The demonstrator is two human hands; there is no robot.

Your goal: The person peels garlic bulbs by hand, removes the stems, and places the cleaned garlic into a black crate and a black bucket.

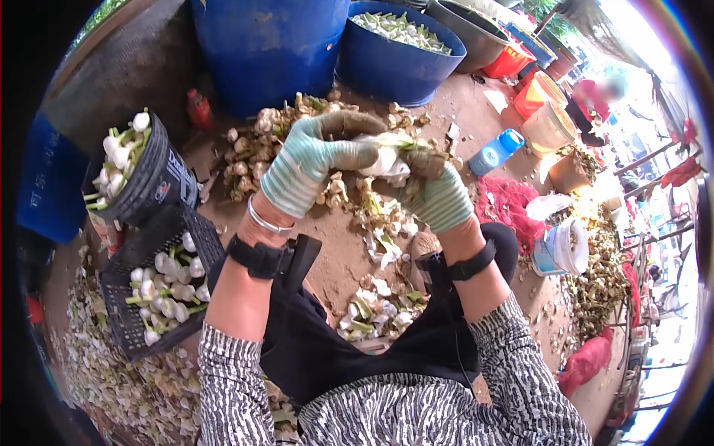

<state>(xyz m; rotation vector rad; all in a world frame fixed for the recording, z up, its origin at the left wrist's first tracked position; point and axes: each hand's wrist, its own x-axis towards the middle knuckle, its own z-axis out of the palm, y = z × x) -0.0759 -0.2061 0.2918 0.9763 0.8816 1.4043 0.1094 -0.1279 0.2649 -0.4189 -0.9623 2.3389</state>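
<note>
My left hand (316, 156), in a striped green and white glove with a soiled palm, pinches one end of a whitish garlic bulb (385, 160) with loose skin. On the bulb's other side, my right hand (437, 186), gloved alike, has its fingers closed round the stem end. Beyond and left of my hands lies a heap of unpeeled garlic (249, 152) on the ground. Loose peeled skins (379, 308) lie below, between my knees. Peeled white bulbs with green stems (171, 286) fill part of a black crate at the left.
A black bucket (160, 178) of garlic stands behind the crate (123, 297). Blue tubs (401, 70) stand at the back. To the right are a blue bottle (497, 152), red netting (509, 212) and a white bucket (561, 249). Another person (591, 100) sits farther off.
</note>
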